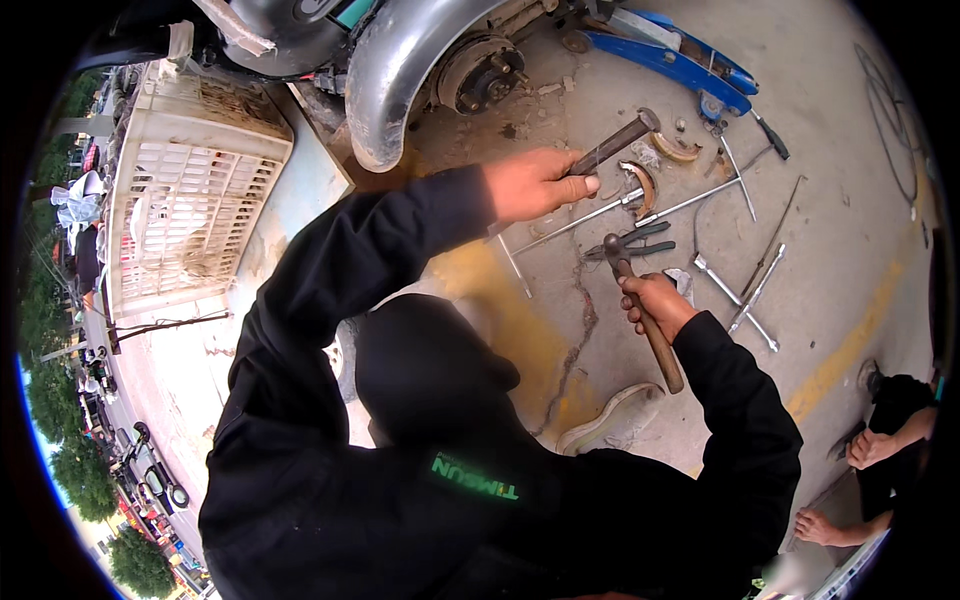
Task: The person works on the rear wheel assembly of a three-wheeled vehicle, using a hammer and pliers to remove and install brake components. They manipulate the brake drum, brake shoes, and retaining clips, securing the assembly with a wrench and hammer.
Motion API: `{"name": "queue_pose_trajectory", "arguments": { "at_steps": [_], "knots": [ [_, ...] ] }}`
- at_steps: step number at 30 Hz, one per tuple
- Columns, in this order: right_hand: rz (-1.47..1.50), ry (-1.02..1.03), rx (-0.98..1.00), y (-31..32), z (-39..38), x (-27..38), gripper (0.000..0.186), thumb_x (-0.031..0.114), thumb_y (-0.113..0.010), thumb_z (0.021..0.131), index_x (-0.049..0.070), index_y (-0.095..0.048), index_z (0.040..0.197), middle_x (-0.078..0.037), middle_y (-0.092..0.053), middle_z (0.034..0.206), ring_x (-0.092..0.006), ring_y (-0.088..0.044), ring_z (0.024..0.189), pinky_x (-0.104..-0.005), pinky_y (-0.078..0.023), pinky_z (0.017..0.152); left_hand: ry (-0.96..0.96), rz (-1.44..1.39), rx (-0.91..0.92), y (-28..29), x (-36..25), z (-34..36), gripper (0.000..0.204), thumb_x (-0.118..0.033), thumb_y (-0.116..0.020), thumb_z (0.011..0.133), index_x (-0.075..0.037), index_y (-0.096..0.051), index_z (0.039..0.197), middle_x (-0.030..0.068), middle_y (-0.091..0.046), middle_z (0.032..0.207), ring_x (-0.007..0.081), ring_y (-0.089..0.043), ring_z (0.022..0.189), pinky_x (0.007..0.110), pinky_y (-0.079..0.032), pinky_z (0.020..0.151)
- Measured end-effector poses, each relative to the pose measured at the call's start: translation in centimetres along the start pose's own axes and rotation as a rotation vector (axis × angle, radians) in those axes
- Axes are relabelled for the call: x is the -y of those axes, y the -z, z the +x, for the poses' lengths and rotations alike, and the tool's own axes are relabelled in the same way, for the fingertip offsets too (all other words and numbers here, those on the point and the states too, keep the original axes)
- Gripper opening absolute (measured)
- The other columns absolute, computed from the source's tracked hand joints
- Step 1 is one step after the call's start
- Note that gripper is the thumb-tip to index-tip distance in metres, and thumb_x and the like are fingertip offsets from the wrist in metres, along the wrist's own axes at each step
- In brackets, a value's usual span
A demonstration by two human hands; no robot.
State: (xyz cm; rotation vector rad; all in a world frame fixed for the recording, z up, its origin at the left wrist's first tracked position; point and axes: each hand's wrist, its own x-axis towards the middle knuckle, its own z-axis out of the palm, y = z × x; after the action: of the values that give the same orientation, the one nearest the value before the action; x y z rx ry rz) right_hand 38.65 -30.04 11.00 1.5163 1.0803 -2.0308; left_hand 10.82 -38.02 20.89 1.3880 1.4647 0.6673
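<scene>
My left hand (538,186) is closed around a thick steel bar (618,143), whose flared end points up and to the right. In my right hand (656,303) is a hammer (660,350), gripped by its wooden handle with the head toward the far side. Close beyond the hammer head lie dark-handled pliers (648,237) on the concrete. Curved brake shoes (676,150) rest on the floor just past the steel bar. Ahead of my left arm is a bare wheel hub with studs (490,80), under a grey vehicle fender (385,80).
A blue floor jack (660,60) stands at the far right of the hub. A long metal wrench (700,200) and a cross-shaped wheel wrench (745,305) lie on the floor. A pale plastic crate (195,190) is at left. Another person's hand (872,448) shows at right.
</scene>
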Motion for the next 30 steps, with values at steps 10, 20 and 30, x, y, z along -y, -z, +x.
{"name": "queue_pose_trajectory", "arguments": {
  "at_steps": [10, 20, 30],
  "knots": [
    [0.394, 0.936, -0.164, 0.5, -22.1, 11.2, 0.028, 0.027, -0.051, 0.102, 0.007, -0.045, 0.12, -0.002, -0.051, 0.087, -0.0046, -0.044, 0.053, -0.0207, -0.04, 0.05, -0.497, 0.366, -0.464, -1.5, -12.7, 2.5, 0.018, -0.02, -0.064, 0.084, -0.005, -0.062, 0.094, 0.0139, -0.062, 0.077, 0.0371, -0.062, 0.079, 0.049, -0.047, 0.072],
    [0.17, 0.895, -0.254, -3.0, -18.4, 9.6, 0.047, 0.026, -0.064, 0.095, -0.003, -0.05, 0.128, -0.017, -0.056, 0.131, -0.0172, -0.064, 0.098, -0.0215, -0.049, 0.06, -0.341, 0.49, -0.463, -2.3, -5.8, 5.0, 0.024, -0.029, -0.068, 0.077, -0.006, -0.063, 0.075, 0.0132, -0.063, 0.074, 0.0353, -0.063, 0.079, 0.047, -0.047, 0.074],
    [0.078, 1.113, -0.386, -6.7, -16.9, 14.8, 0.039, 0.02, -0.067, 0.093, -0.005, -0.056, 0.12, -0.015, -0.065, 0.115, -0.0196, -0.066, 0.101, -0.0291, -0.05, 0.085, -0.299, 0.427, -0.576, 0.9, -7.4, 6.8, 0.025, -0.031, -0.075, 0.073, -0.008, -0.065, 0.07, 0.0144, -0.063, 0.069, 0.0385, -0.062, 0.071, 0.049, -0.047, 0.064]
  ]
}}
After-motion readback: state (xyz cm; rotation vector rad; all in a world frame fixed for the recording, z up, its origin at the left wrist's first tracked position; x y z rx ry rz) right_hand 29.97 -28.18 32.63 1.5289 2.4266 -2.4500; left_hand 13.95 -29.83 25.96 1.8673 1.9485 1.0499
